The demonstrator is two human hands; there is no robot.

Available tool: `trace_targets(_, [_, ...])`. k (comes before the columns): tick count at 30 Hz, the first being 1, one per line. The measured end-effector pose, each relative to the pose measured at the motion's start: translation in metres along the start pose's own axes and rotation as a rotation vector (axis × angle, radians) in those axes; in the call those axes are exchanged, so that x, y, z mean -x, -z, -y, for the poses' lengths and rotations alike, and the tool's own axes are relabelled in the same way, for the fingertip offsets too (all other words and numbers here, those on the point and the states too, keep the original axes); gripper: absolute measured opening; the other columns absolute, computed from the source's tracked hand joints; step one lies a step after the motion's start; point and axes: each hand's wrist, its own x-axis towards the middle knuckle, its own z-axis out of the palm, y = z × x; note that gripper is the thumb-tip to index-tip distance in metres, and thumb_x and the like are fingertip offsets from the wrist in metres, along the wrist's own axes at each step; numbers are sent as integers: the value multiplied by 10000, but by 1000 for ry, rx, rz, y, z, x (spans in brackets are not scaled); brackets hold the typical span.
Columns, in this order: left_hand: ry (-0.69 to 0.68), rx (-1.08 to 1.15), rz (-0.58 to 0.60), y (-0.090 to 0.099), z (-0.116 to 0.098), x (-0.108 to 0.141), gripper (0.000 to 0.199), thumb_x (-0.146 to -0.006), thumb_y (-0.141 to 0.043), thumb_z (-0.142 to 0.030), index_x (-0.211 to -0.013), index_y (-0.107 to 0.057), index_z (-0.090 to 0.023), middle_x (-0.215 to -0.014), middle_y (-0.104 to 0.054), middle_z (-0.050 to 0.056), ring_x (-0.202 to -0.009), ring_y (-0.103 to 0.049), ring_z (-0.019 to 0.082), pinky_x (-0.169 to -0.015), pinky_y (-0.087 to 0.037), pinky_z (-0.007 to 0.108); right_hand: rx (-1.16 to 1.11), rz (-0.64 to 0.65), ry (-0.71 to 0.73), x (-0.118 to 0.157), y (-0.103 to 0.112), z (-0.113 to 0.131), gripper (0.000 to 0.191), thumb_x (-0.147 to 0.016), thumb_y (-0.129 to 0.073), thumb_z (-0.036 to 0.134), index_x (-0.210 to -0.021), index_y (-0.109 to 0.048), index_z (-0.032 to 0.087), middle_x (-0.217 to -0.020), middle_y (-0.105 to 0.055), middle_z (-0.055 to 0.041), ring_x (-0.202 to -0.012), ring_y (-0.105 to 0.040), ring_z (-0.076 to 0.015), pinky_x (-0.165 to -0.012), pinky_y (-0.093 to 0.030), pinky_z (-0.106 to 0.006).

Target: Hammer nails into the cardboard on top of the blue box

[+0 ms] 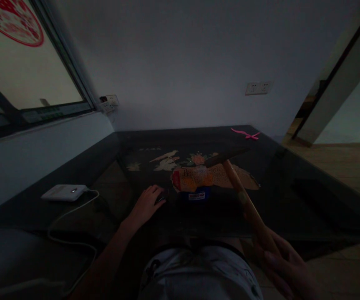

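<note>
My right hand (281, 260) is wrapped round the wooden handle of a hammer (245, 200), whose dark head hangs over a flattened piece of printed cardboard (215, 176). Under the cardboard sits a blue container (198, 194) with a white label. My left hand (150, 201) rests on the dark table left of the cardboard, fingers curled at a small dark object (162, 197) that is too dim to name.
The dark glossy table (111, 208) carries a white power bank (65, 192) with a white cable at the left, and a pink strip (245, 134) at the back right. Bird and flower pictures decorate its surface. Behind it stands a wall with sockets (258, 88).
</note>
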Motion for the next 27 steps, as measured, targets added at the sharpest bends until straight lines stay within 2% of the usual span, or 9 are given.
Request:
trace_targets(4, [115,65,-25,8,3,7,190,-874,-489,-316,-961,-606,-194,-985,-621,62,-948,-581,215,-859,-463,360,38,-8,10,-2,3,-1,539,-543,-852,431,-1026,-700,248,-558,-571,38,-258,-339,21,-272,-261,-84])
trace_targets(7, [184,66,27,12,3,12,165,-852,-493,-302,-890,-616,-199,-921,-625,56,-891,-589,211,-795,-468,332,61,-20,27,-4,6,-4,526,-550,-846,432,-1019,-703,243,-592,-595,26,-250,-344,19,-261,-264,-91])
trace_targets(10, [211,23,63,14,1,15,135,-831,-502,-276,-850,-614,-202,-892,-621,51,-856,-591,203,-743,-459,303,65,-11,45,-6,8,-6,497,-571,-837,412,-1015,-704,234,-595,-595,21,-243,-339,12,-251,-262,-102])
trace_targets(18, [272,-123,39,16,4,9,121,-821,-494,-218,-821,-612,-188,-871,-653,61,-821,-616,202,-705,-440,285,-10,-25,54,-4,8,-7,440,-565,-851,326,-982,-727,261,-585,-593,23,-268,-326,12,-253,-256,-95])
trace_targets(22, [383,1,-29,22,15,7,137,-827,-492,-273,-844,-615,-215,-815,-698,40,-758,-655,198,-663,-456,275,0,-15,42,-5,10,-8,463,-599,-835,333,-1037,-707,255,-580,-578,33,-262,-329,14,-257,-266,-98])
trace_targets(27, [399,177,-201,30,22,3,156,-779,-538,-325,-803,-635,-206,-808,-716,30,-741,-670,189,-704,-501,277,89,27,57,-8,19,-11,521,-643,-797,382,-1123,-671,223,-601,-574,25,-253,-355,-16,-239,-315,-142])
